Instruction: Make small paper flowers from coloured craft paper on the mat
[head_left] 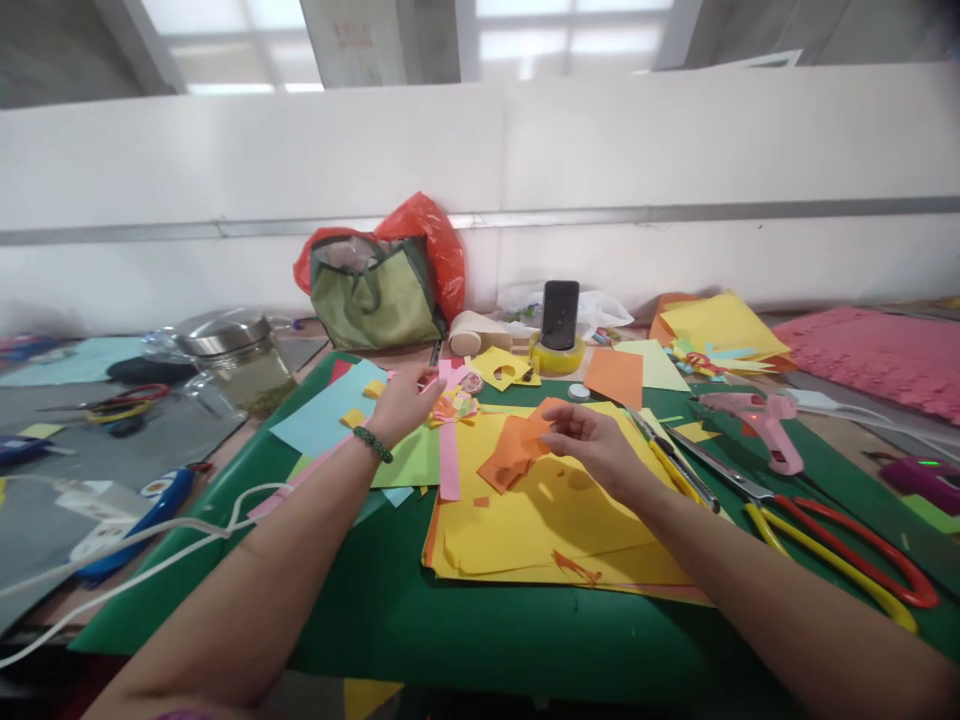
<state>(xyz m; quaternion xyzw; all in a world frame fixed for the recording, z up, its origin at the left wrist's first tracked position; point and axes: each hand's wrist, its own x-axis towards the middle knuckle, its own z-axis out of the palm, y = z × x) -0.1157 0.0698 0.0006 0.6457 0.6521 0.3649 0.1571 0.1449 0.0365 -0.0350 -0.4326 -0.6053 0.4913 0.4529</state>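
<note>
My left hand [405, 405], with a green beaded bracelet [373, 443] at its wrist, reaches over the paper scraps. Its fingers curl together beside a pink paper strip [448, 460] and a small paper flower [454, 407]; whether anything is between them is hidden. My right hand [596, 448] pinches the edge of an orange paper piece [517, 445] above a stack of yellow sheets [510, 535]. Orange offcuts [576, 570] lie on the stack. Light blue paper [322, 410] and small yellow pieces [352, 418] lie left of my left hand.
On the green mat [360, 620], red-and-yellow scissors [817, 540], a yellow cutter [675, 470] and a pink glue gun [765, 420] lie at right. A phone [560, 312] stands on a tape roll [556, 355]. A glass jar [251, 370], white cables [187, 530] and a bag [379, 295] are leftward.
</note>
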